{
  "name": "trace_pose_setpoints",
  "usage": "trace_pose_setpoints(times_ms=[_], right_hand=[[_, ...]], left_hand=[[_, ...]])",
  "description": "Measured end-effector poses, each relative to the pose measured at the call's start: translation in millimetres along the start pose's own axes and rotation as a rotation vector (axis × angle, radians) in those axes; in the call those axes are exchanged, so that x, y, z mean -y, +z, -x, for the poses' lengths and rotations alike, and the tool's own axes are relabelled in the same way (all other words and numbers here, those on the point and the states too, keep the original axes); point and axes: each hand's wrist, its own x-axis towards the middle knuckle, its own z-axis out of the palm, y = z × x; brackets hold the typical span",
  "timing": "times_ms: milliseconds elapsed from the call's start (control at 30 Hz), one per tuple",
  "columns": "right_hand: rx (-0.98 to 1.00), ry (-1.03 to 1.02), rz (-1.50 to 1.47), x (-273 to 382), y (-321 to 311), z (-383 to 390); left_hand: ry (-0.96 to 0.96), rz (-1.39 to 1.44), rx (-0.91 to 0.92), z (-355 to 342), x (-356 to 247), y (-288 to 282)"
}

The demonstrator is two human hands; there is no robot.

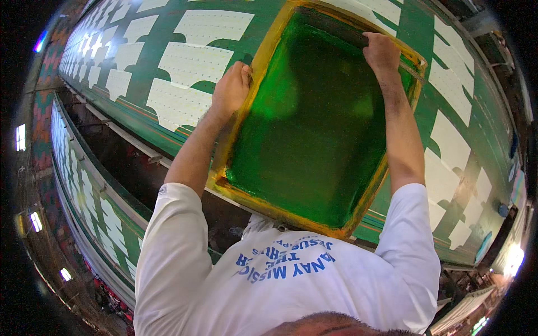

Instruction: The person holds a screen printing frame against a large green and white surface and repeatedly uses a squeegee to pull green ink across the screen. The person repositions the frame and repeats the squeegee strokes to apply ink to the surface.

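A screen-printing frame [283, 214] lies tilted on the long green table [416, 28] before me. Its yellow-stained rim surrounds a glossy green mesh [305, 151]. My left hand [231, 88] is closed on the frame's left rim, fingers curled over the edge. My right hand [382, 53] reaches over the mesh to the far right corner, its fingers closed. What it holds is hidden beneath it; a thin bar [412, 71] shows beside the wrist. A dark band runs along the mesh's far end. White cut fabric pieces [196, 61] lie flat on the table around the frame.
More white cut pieces [443, 84] lie in rows to the right. At the left, past a dark gap, runs a second long table [92, 187] with similar pieces. The near table's edge [120, 131] lies close to my left arm.
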Motion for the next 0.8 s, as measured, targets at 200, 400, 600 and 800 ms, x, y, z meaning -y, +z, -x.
trace_pose_setpoints(times_ms=[200,400,600,800], right_hand=[[-0.027,-0.077,0.044,-4,39,-45],[-0.003,-0.323,0.008,-7,20,-70],[0.16,-0.53,0.031,37,1,-5],[0.332,-0.656,0.006,103,-8,98]], left_hand=[[-0.001,0.008,-0.004,-1,1,0],[0.034,-0.014,0.006,-10,5,1],[0.045,0.071,0.043,-16,18,3],[0.047,0.149,0.074,-22,29,7]])
